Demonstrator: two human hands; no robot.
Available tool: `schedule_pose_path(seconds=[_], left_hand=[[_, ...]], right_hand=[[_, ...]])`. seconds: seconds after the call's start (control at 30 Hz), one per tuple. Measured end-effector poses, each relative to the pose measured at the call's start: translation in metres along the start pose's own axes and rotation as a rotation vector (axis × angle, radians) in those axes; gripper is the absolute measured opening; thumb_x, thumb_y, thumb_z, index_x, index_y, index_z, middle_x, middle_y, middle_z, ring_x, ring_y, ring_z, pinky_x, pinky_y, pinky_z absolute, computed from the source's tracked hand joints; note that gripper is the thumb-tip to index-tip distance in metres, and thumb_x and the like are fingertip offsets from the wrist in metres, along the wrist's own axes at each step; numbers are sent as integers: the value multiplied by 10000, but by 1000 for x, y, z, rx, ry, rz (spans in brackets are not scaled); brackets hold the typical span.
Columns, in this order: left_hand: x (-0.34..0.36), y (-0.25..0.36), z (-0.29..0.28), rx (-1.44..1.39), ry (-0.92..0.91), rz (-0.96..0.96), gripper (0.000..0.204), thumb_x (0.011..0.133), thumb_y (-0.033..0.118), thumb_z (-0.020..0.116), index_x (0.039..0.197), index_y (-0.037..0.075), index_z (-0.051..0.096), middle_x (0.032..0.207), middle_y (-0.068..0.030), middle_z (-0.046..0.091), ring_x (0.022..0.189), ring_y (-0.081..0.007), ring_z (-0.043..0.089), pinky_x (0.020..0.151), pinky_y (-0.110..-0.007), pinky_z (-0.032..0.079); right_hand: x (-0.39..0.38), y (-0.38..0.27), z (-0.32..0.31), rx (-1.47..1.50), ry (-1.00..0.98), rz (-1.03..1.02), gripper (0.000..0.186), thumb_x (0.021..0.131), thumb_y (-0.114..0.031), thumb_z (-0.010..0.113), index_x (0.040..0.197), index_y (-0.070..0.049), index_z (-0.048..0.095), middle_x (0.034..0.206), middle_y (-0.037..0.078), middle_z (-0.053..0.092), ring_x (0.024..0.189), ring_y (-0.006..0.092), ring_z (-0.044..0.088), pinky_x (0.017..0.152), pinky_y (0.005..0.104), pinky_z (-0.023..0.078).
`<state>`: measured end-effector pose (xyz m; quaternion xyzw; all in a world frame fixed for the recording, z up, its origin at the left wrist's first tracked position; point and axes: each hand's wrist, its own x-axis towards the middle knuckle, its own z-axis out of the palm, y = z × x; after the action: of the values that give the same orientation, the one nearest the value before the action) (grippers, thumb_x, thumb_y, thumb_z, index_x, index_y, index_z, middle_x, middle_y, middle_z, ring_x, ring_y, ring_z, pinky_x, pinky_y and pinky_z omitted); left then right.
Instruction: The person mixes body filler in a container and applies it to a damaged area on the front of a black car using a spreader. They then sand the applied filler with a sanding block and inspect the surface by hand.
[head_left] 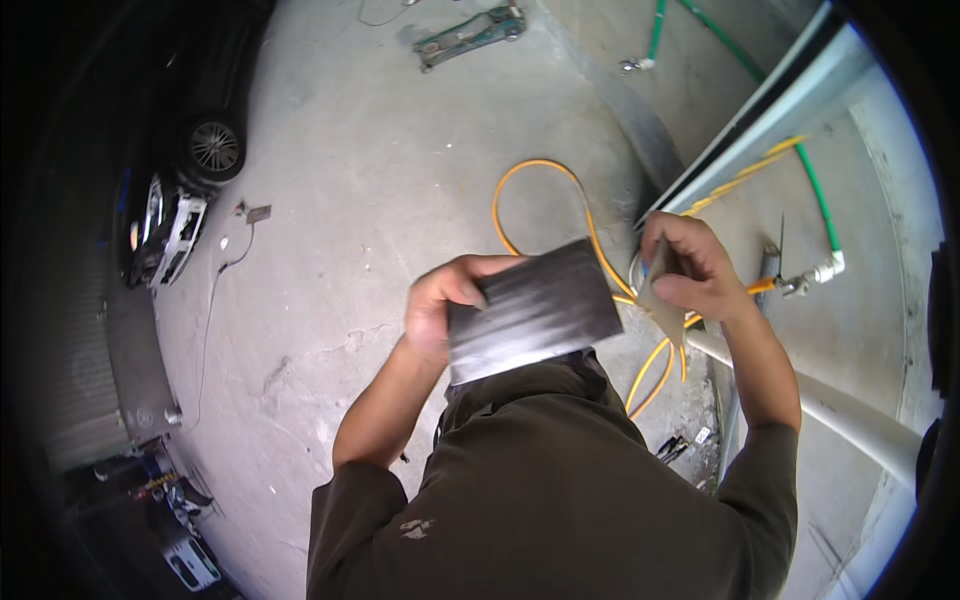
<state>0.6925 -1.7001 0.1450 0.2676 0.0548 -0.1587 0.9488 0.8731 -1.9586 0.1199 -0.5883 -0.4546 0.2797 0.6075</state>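
Closest to the camera is the person's dark olive shirt (560,490), filling the lower middle of the view, with both bare forearms rising out of its short sleeves. Just above the chest the left hand (437,305) grips a dark metal plate (535,310) by its left short edge, thumb on the near face and fingers curled around behind. The plate is rectangular, streaked grey, held flat-on to the camera; its long axis runs left to right and tilts slightly, the right end higher. Its right edge hangs free, a little apart from the right hand (690,270). That hand pinches a small tan sheet, probably sandpaper (662,300), between thumb and bunched fingers, the sheet hanging downward with a pointed lower corner.

Beyond the hands a yellow hose (560,200) loops over the concrete floor (380,200) and passes under the plate. To the left the floor lies open and broad as far as a parked dark car (195,150), whose wheel and front end bound that side. To the right the room is tight: a pale pipe (840,410) slants along a wall edge, and a green hose (820,200) ends at a white fitting. Farthest off, near the top edge, lies a greenish floor jack (470,35). A small flat tag (258,213), grey and rectangular, lies by the car.
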Motion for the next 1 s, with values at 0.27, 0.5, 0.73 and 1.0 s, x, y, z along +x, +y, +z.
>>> schedule_pose_path(seconds=[0.27,0.5,0.73,1.0], left_hand=[[0,-33,-25,-187,-1,259,791,776,105,476,1525,-144,430,1484,-289,565,1260,-329,650,1118,-388,491],[-52,-30,-34,-33,15,570,711,896,-42,523,1595,-26,392,1537,-186,539,1389,-245,554,1161,-347,444],[-77,-71,-60,62,90,778,692,920,-48,674,1563,-14,420,1578,-135,469,1416,-197,494,1177,-314,408],[-110,-91,-88,346,429,676,690,1108,519,406,1616,62,315,1006,-40,570,720,-106,459,600,-248,372]], right_hand=[[24,47,24,526,34,106,552,931,-511,757,939,-67,429,542,-25,513,358,71,456,417,157,339],[70,65,45,725,-135,105,387,1081,-459,578,1041,-96,447,751,13,567,484,46,481,422,173,379],[104,94,90,689,206,325,459,1100,-285,568,1435,26,532,1253,99,630,1170,191,581,1035,348,459],[109,67,215,316,209,148,368,1094,-202,602,1385,10,529,1232,86,629,1100,156,590,977,318,482]])
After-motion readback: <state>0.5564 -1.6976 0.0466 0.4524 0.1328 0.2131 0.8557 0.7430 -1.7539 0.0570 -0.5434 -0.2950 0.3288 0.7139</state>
